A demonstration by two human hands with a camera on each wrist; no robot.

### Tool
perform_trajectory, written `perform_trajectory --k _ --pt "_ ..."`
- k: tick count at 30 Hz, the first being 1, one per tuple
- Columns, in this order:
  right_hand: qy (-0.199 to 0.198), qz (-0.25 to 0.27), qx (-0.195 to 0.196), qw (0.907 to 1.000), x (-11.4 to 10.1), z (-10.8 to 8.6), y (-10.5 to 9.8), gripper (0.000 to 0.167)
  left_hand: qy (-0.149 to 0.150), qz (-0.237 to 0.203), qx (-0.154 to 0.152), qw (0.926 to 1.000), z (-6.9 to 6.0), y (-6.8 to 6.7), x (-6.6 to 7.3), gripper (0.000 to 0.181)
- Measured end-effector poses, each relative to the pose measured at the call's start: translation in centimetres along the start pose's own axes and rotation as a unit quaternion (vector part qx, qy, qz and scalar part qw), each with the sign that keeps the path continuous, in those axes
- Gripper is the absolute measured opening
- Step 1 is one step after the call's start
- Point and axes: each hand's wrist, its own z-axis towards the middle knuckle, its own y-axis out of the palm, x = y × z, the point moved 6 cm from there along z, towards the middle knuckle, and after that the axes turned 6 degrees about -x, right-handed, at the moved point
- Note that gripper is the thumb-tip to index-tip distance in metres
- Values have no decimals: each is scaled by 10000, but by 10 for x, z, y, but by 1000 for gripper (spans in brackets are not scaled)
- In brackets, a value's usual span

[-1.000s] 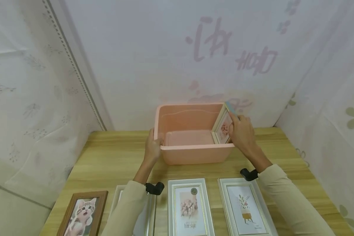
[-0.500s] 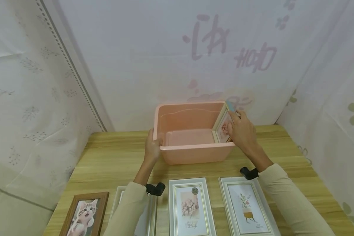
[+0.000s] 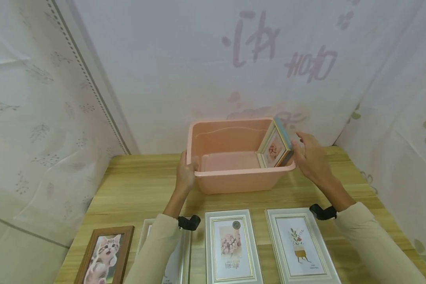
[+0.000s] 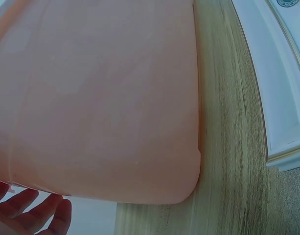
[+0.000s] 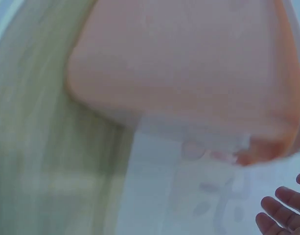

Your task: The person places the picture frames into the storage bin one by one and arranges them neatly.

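Observation:
A pink plastic basin [image 3: 236, 182] stands on the wooden table. My left hand [image 3: 185, 173] grips its left rim, thumb inside; in the left wrist view the curled fingers [image 4: 39, 210] lie at the basin's outer wall. Several picture frames [image 3: 272, 149] lean upright together against the basin's right inner wall, the front one showing pink flowers. Just outside the right rim, my right hand [image 3: 313, 161] is beside these frames with nothing in its grasp. The right wrist view has its spread fingers [image 5: 279, 213] apart from the basin.
On the near table [image 3: 138, 179] lie a brown frame with a kitten [image 3: 103, 258], a pale frame partly under the left sleeve [image 3: 186, 256], a white flower-picture frame [image 3: 230, 248] and a white plant-picture frame [image 3: 299, 248]. Patterned white cloth [image 3: 184, 79] stands behind and at both sides.
My right hand has let go of the leaning frames and moved right, out past the basin's rim. The frames stay leaning inside. My left hand keeps its grip on the rim.

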Motion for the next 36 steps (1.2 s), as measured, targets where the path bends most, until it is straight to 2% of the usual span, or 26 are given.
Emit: perform_trajectory --k 5,13,16,19,27,31,36 --pt "68 -393 -233 9989 24 -18 -5 58 -91 3 39 10000 -1 2 1 62" --pt "48 -600 -1176 9912 57 -39 6 58 23 -123 57 9999 -1 -1 2 64" --pt "-91 -799 -1627 9834 67 -48 12 57 44 -137 48 9999 0 0 1 64" --pt "-113 -959 -2155 9717 79 -57 21 60 23 -238 -1 9997 0 1 2 64" --pt "278 -274 -3235 9454 108 -81 41 59 -16 -138 -13 9999 0 0 2 64" --pt "445 -141 -3425 9384 115 -89 44 61 2 -140 -25 9999 1 1 0 65" --pt "414 -121 -3368 9406 117 -92 44 58 36 -199 -4 9998 1 1 0 67"
